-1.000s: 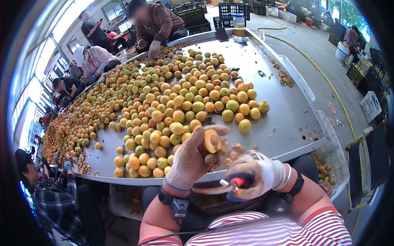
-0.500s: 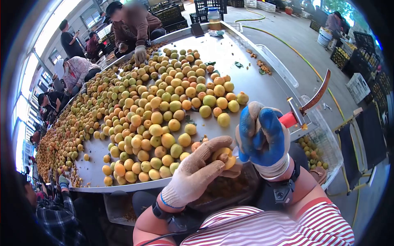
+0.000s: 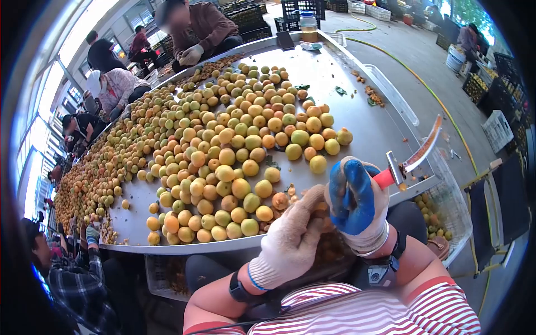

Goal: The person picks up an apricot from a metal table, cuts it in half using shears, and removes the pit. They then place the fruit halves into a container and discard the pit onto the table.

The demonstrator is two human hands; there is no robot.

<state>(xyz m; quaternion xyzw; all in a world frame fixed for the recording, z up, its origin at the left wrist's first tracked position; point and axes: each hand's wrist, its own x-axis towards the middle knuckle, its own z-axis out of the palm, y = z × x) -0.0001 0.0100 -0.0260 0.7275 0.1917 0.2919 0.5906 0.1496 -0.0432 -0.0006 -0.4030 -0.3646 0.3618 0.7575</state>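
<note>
My gloved left hand (image 3: pixel 293 237) is closed, fingertips bent toward my right hand. What it pinches is mostly hidden, with a brownish-orange bit at the fingertips. My right hand (image 3: pixel 357 201), in a blue-coated glove, wraps round the red handle of a small sickle (image 3: pixel 425 146). Its metal collar and curved blade stick out to the upper right, over the table's edge. The two hands almost touch. Beyond them many apricots (image 3: pixel 240 187), yellow, green and orange, lie on the metal table (image 3: pixel 368 131).
A clear crate (image 3: pixel 455 220) with fruit in it stands at right, beside a dark folding chair (image 3: pixel 499 201). Another tub (image 3: pixel 162 276) is under the table. A jar (image 3: pixel 307 25) stands at the far corner. Several people work along the far and left sides. A yellow hose (image 3: pixel 416 75) crosses the floor.
The cut apricot with its stone, visible in my left fingers before, is now mostly out of sight. My left hand has turned and moved right. The person opposite has drawn a gloved hand back from the fruit.
</note>
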